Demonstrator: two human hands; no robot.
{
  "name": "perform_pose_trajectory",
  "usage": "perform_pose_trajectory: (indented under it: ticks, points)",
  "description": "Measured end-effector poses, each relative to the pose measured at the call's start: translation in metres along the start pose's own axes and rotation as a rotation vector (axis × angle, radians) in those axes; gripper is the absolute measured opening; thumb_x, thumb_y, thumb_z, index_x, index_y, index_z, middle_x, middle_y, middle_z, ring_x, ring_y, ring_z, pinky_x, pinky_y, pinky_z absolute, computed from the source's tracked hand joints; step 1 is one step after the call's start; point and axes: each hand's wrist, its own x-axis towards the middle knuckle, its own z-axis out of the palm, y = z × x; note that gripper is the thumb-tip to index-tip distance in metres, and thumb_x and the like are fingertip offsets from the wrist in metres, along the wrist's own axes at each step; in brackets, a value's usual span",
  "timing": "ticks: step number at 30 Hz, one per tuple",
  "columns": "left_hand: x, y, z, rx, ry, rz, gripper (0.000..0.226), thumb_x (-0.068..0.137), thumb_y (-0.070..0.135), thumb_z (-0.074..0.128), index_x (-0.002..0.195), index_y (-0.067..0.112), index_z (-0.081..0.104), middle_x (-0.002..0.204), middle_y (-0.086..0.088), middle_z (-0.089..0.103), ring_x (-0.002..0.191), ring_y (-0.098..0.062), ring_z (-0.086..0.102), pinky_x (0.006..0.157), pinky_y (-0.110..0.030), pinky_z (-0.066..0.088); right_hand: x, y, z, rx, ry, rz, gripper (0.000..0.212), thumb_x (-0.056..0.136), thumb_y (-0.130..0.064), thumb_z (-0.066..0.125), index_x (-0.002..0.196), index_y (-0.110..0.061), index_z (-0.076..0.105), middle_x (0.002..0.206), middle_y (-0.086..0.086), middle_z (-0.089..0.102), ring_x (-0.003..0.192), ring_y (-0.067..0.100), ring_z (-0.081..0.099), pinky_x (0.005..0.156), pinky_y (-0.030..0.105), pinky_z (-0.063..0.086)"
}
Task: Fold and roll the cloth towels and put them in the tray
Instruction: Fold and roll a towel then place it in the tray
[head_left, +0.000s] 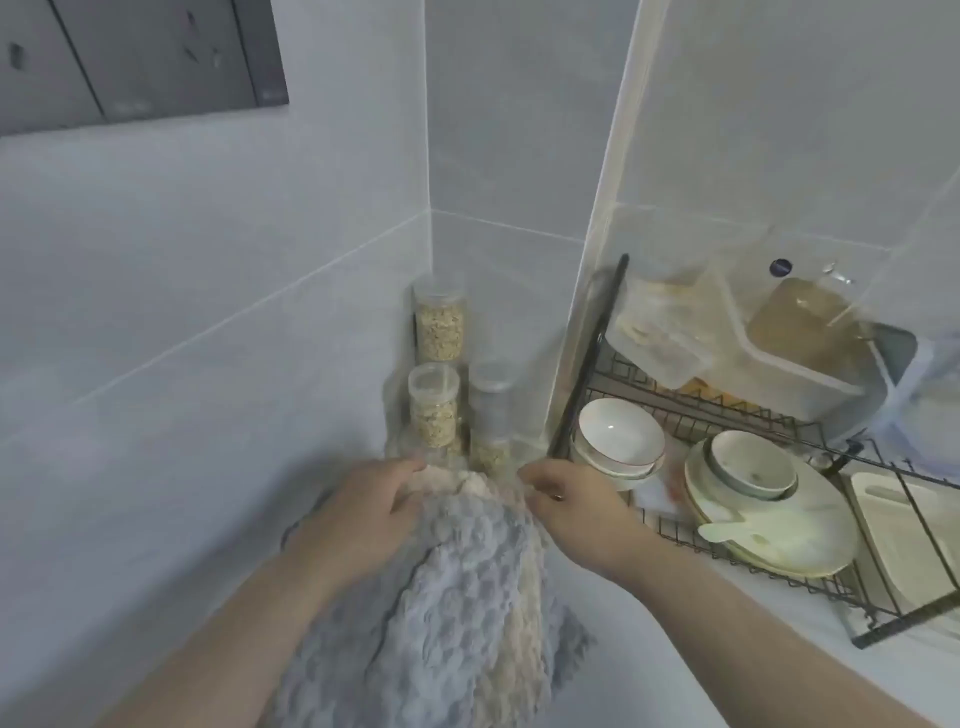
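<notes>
A fluffy grey towel (447, 597) with a cream side hangs lifted above the white counter, reaching down to the bottom of the frame. My left hand (363, 514) grips its upper left corner with curled fingers. My right hand (566, 504) pinches the upper right corner; a ring shows on one finger. The top edge of the towel bunches between both hands. No tray for the towels is in sight.
Three clear jars of oats (435, 410) stand in the tiled corner just behind my hands. A black wire dish rack (779, 571) at the right holds white bowls (621, 439), plates (774, 525) and plastic containers (810, 353).
</notes>
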Motion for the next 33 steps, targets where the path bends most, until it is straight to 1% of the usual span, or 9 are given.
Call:
perform_pose_trajectory:
  ticks: [4, 7, 10, 12, 14, 18, 23, 28, 33]
  points:
    - [0.014, -0.018, 0.022, -0.018, 0.072, -0.007, 0.042, 0.096, 0.02, 0.049, 0.137, 0.031, 0.047, 0.131, 0.01, 0.053, 0.12, -0.008, 0.05, 0.1, -0.027, 0.039, 0.021, 0.021, 0.023, 0.177, 0.089, 0.027, 0.033, 0.096, -0.005, 0.047, 0.118, -0.02, 0.067, 0.109, -0.018, 0.061, 0.107, 0.005, 0.056, 0.095, 0.016, 0.041]
    - [0.021, -0.033, 0.036, -0.097, 0.159, -0.04, 0.04, 0.094, 0.008, 0.051, 0.128, 0.029, 0.056, 0.118, 0.01, 0.059, 0.104, -0.001, 0.054, 0.088, -0.015, 0.037, 0.029, 0.041, 0.045, 0.467, 0.159, 0.087, 0.023, 0.094, -0.008, 0.056, 0.107, -0.02, 0.071, 0.092, -0.014, 0.068, 0.08, 0.0, 0.063, 0.072, 0.008, 0.049]
    - [0.018, -0.044, 0.048, -0.038, 0.205, 0.026, 0.039, 0.086, -0.002, 0.057, 0.108, 0.028, 0.067, 0.103, 0.013, 0.066, 0.089, 0.003, 0.059, 0.086, -0.015, 0.047, 0.031, 0.057, 0.067, 0.384, 0.132, 0.062, 0.013, 0.09, -0.018, 0.065, 0.099, -0.019, 0.075, 0.089, 0.0, 0.073, 0.074, 0.009, 0.065, 0.061, 0.009, 0.049]
    - [0.009, -0.048, 0.052, 0.018, 0.202, 0.076, 0.034, 0.081, 0.005, 0.066, 0.087, 0.038, 0.067, 0.089, 0.021, 0.065, 0.08, 0.006, 0.059, 0.077, -0.012, 0.047, 0.024, 0.061, 0.076, 0.309, 0.107, 0.017, 0.012, 0.09, -0.024, 0.065, 0.095, -0.021, 0.076, 0.094, 0.004, 0.075, 0.082, 0.021, 0.069, 0.065, 0.017, 0.054]
    - [0.002, -0.053, 0.053, 0.104, 0.197, 0.113, 0.025, 0.079, 0.012, 0.071, 0.082, 0.037, 0.068, 0.083, 0.024, 0.06, 0.08, 0.007, 0.058, 0.067, -0.006, 0.039, 0.016, 0.064, 0.08, 0.255, 0.071, -0.032, 0.015, 0.09, -0.031, 0.064, 0.095, -0.025, 0.077, 0.097, -0.001, 0.075, 0.088, 0.019, 0.069, 0.068, 0.02, 0.054]
    - [-0.008, -0.062, 0.053, 0.324, 0.266, 0.169, 0.019, 0.08, 0.026, 0.071, 0.098, 0.025, 0.073, 0.083, 0.02, 0.055, 0.09, -0.012, 0.059, 0.069, -0.013, 0.038, 0.001, 0.069, 0.087, 0.255, 0.091, -0.131, 0.017, 0.088, -0.035, 0.066, 0.086, -0.022, 0.076, 0.09, 0.008, 0.074, 0.076, 0.024, 0.067, 0.072, 0.031, 0.057]
    - [-0.028, -0.062, 0.05, 0.347, 0.3, 0.184, 0.024, 0.083, 0.033, 0.069, 0.104, 0.02, 0.072, 0.097, 0.005, 0.064, 0.092, -0.014, 0.056, 0.073, -0.025, 0.036, -0.025, 0.066, 0.09, 0.292, 0.321, -0.219, 0.021, 0.087, -0.023, 0.069, 0.065, -0.025, 0.067, 0.06, -0.013, 0.061, 0.051, -0.005, 0.05, 0.053, 0.009, 0.042]
    - [-0.062, -0.058, 0.031, 0.29, 0.361, 0.206, 0.005, 0.083, 0.022, 0.07, 0.087, 0.025, 0.07, 0.084, 0.009, 0.061, 0.083, -0.014, 0.052, 0.068, -0.027, 0.036, -0.071, 0.049, 0.086, 0.296, 0.439, -0.269, 0.016, 0.092, -0.016, 0.059, 0.077, -0.013, 0.064, 0.065, -0.002, 0.062, 0.059, 0.009, 0.053, 0.059, 0.021, 0.043]
    - [-0.096, -0.038, 0.013, 0.231, 0.359, 0.289, 0.018, 0.083, 0.022, 0.069, 0.072, 0.021, 0.055, 0.078, 0.003, 0.061, 0.079, -0.02, 0.054, 0.07, -0.033, 0.042, -0.125, 0.028, 0.064, 0.339, 0.572, -0.296, 0.021, 0.092, -0.014, 0.059, 0.072, -0.021, 0.061, 0.07, 0.005, 0.064, 0.064, 0.017, 0.057, 0.069, 0.043, 0.055]
